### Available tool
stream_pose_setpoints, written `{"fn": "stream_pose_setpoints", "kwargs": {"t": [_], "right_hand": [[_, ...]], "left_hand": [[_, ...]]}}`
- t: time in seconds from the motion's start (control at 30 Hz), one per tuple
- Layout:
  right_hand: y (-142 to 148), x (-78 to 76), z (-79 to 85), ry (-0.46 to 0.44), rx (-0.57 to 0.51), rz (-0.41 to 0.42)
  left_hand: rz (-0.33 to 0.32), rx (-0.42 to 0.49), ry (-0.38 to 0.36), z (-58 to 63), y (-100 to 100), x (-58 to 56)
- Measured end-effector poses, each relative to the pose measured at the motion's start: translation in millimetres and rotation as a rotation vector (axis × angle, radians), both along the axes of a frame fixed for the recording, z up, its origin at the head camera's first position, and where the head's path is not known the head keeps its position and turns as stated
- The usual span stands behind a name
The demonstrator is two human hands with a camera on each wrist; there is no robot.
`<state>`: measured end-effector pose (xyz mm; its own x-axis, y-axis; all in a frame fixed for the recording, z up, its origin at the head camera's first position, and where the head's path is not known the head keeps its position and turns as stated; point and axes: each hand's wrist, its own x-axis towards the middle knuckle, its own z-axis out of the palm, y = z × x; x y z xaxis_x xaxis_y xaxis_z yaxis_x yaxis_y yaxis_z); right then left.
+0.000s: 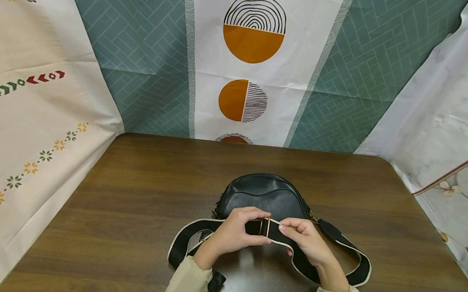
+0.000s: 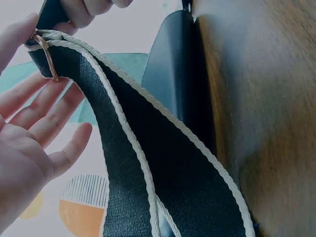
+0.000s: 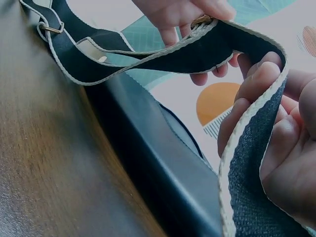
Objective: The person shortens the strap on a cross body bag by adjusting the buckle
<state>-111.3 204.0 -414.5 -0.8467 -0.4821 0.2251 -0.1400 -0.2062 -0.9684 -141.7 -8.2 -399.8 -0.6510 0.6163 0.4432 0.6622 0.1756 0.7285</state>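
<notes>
A black handbag (image 1: 263, 200) with a rounded top stands on the wooden table, its wide black strap (image 1: 180, 246) edged in white lying in front of it. My left hand (image 1: 235, 233) holds the strap's gold slider buckle (image 1: 268, 227) between thumb and fingertips; the left wrist view shows the same slider (image 2: 47, 57) close up. Just to the right, my right hand (image 1: 310, 244) pinches the strap between thumb and fingers. In the right wrist view the strap (image 3: 252, 168) runs down past that hand. Part of the bag's lower front is hidden behind the strap and hands.
Brown wooden table (image 1: 132, 192) all around the bag. Another gold buckle (image 3: 52, 28) sits further along the strap. Dark pieces (image 1: 216, 282) lie by the left sleeve, too obscured to name. Patterned cloths (image 1: 144, 57) hang behind and at both sides.
</notes>
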Motion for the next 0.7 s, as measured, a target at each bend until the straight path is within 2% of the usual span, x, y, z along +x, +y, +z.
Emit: {"fn": "stream_pose_setpoints", "kwargs": {"t": [0.17,0.47,0.7], "right_hand": [[-0.1,0.9,-0.4,-0.014,0.007,-0.011],[-6.4,-0.2,-0.8,-0.004,-0.004,0.013],[-9.1,-0.4,-1.2,-0.006,0.003,0.006]], "left_hand": [[0.017,-0.032,0.059,0.3,0.7,1.2],[0.005,-0.051,0.104,-1.2,6.3,4.3],[0.019,-0.077,0.125,-0.3,6.7,6.1]]}}
